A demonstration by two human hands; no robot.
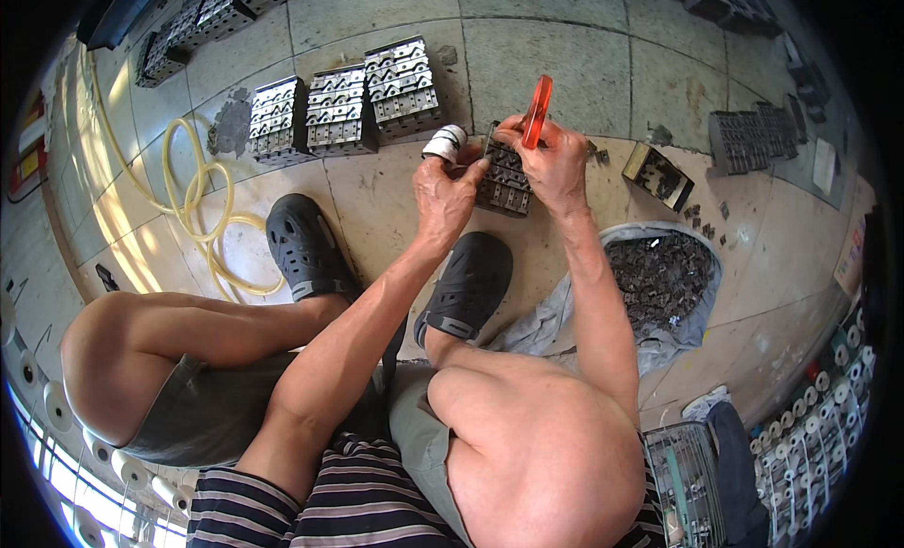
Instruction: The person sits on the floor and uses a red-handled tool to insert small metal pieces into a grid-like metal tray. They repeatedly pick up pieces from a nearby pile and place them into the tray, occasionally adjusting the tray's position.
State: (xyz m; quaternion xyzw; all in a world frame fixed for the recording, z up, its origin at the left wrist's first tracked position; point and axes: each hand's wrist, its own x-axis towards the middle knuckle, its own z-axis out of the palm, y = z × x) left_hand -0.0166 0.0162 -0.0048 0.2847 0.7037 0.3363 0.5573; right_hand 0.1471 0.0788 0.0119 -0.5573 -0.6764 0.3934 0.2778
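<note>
A dark metal block (502, 185) with rows of small slotted parts stands on the floor, just ahead of my right shoe. My left hand (444, 198) grips its left side, the thumb pressed on the near edge. White wrapping (444, 143) covers one finger of that hand. Over the block's far right corner, my right hand (558, 169) is closed on a red-handled tool (538, 113), its handle pointing up and away. My fingers hide the tool's working end, so its kind does not show.
Several similar metal blocks (337, 110) stand ahead on the left. A yellow hose (200, 204) coils nearby. To the right are an open box (658, 176) of dark parts, a cloth-lined heap of small dark pieces (661, 280) and another group of blocks (753, 141). Thread spools (819, 426) line the lower right.
</note>
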